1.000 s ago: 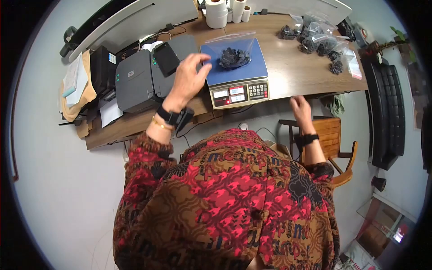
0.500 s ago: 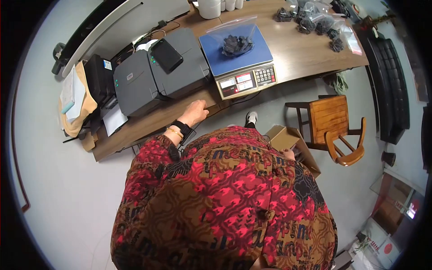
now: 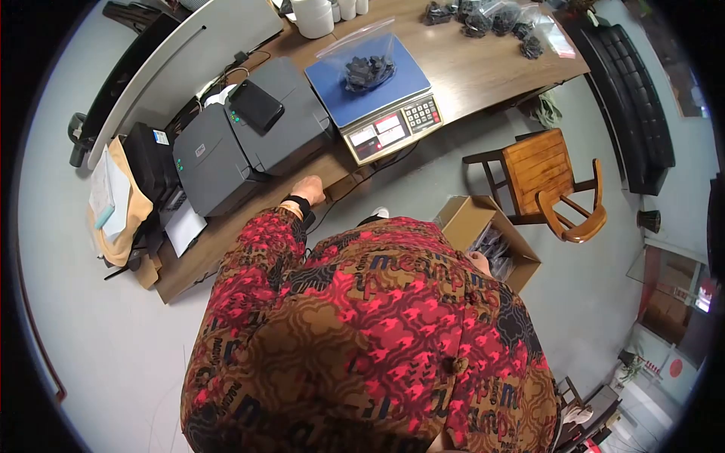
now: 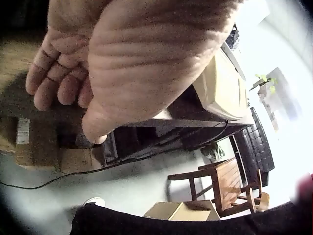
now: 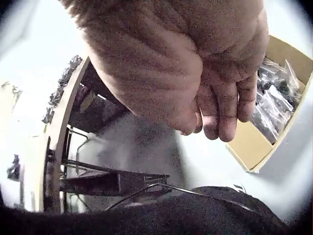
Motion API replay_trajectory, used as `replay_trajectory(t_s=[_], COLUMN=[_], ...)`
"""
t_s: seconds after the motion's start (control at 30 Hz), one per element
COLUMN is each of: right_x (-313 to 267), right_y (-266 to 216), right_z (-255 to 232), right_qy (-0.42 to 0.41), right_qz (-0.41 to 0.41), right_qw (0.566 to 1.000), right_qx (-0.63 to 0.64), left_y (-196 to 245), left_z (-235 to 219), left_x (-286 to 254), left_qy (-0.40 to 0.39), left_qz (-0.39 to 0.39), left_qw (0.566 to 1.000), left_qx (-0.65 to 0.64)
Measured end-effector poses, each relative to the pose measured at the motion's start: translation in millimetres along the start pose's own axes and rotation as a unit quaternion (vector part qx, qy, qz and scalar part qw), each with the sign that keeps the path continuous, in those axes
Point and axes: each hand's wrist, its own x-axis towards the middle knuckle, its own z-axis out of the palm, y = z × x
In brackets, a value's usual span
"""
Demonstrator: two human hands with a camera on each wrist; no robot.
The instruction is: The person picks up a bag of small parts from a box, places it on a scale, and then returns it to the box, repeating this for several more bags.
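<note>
The left hand [image 3: 310, 189] rests at the desk's front edge, below the grey printer; in the left wrist view that hand [image 4: 142, 63] has loosely bent fingers and holds nothing. Mostly hidden by the patterned clothing, the right hand [image 3: 478, 262] is beside an open cardboard box [image 3: 462, 220]. The right wrist view shows this hand [image 5: 181, 63] empty, fingers loosely extended, near the box [image 5: 249, 147] of clear bags with dark contents. A clear bag of black pieces [image 3: 368, 73] lies on the blue plate of a scale [image 3: 340, 102].
A grey printer [image 3: 283, 147] with a black phone [image 3: 257, 106] on it stands left of the scale. Several bags of black pieces [image 3: 502, 19] lie at the desk's far right. A wooden chair [image 3: 540, 172] stands on the floor beyond the box. White rolls [image 3: 313, 16] stand behind the scale.
The left hand has come down from beside the scale to the desk edge. The right hand has moved down from the desk's front to the box. The head view has shifted, showing more of the box.
</note>
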Motion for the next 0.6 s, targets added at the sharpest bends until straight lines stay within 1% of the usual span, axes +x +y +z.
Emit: replay_trajectory(t_s=[0.03,0.1,0.17,0.2,0.23,0.27,0.3,0.33,0.4,0.43,0.5,0.53,0.6], right_x=[0.3,-0.3,-11.5,-8.3,-4.7,-3.2,-3.5,-13.3,-34.8,-40.4,-50.5,-56.5,-50.5], right_y=[7.5,24.4,21.5,33.6,47.9,59.1,71.5,72.2,66.6,70.2,94.0,106.4,148.8], right_z=[1.9,5.7,2.2,3.7,5.9,7.5,9.0,8.4,0.8,-0.8,-1.9,0.0,2.4], right_qy=[0.009,0.019,0.013,-0.004,-0.002,-0.012,-0.022,-0.02,0.023,0.027,0.041,0.059,0.053], right_qz=[0.008,0.0,0.006,-0.018,-0.017,-0.033,-0.048,-0.049,-0.029,-0.032,0.006,0.013,0.024], right_qw=[1.0,1.0,1.0,1.0,1.0,0.999,0.996,0.996,0.999,0.999,0.998,0.993,0.991], right_qx=[0.004,0.007,-0.017,-0.001,0.002,0.036,0.07,0.073,0.014,0.017,0.037,0.097,0.124], left_y=[0.1,-0.6,-3.4,-4.7,-5.2,-5.8,-6.8,-9.4,-15.8,-18.0,-21.8,-24.8,-25.9], left_z=[0.0,-0.1,6.0,8.4,9.5,10.3,10.4,10.3,10.5,11.1,11.9,14.1,14.8], left_x=[0.0,-3.8,-1.7,-0.7,-1.5,-2.7,-4.1,-3.9,-3.2,-3.5,-3.8,-1.9,1.1], left_qy=[-0.004,-0.013,0.026,0.026,0.036,0.046,0.047,0.027,-0.005,0.0,-0.003,-0.006,0.003], left_qz=[-0.006,0.0,0.011,0.013,-0.003,-0.02,-0.018,-0.029,-0.052,-0.049,-0.083,-0.096,-0.097], left_qw=[1.0,1.0,1.0,1.0,0.999,0.998,0.998,0.999,0.998,0.999,0.996,0.994,0.994], left_qx=[0.006,-0.001,0.0,0.004,-0.011,-0.027,-0.024,-0.021,-0.024,-0.022,-0.036,-0.042,-0.042])
